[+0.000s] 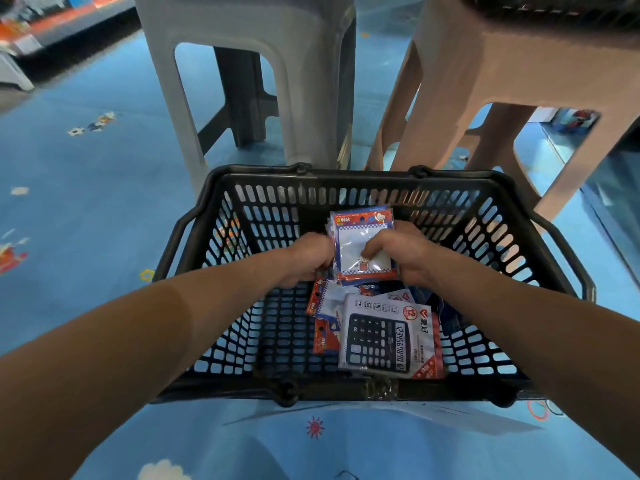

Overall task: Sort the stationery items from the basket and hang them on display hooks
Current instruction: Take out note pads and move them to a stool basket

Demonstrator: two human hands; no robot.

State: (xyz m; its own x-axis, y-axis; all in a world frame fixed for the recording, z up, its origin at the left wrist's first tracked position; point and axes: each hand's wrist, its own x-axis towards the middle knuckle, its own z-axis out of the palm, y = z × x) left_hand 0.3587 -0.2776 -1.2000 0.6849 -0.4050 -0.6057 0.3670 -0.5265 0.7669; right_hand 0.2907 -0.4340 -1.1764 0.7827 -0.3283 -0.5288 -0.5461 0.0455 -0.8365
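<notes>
A black plastic basket [214, 216] stands on the blue floor in front of me. Both my hands are inside it. My left hand [308, 259] and my right hand [401, 252] grip a stack of sticky-note packs [360, 242] from either side, holding it upright; the front pack is white with a red and blue border. Below the hands, on the basket's floor, lie more of these packs [325, 306] and a packaged black calculator [388, 339]. No display hooks are in view.
A grey plastic stool [304, 74] and a brown plastic stool [502, 74] stand just behind the basket. A shelf with goods [52, 26] runs along the far left. The blue floor [86, 202] has cartoon prints.
</notes>
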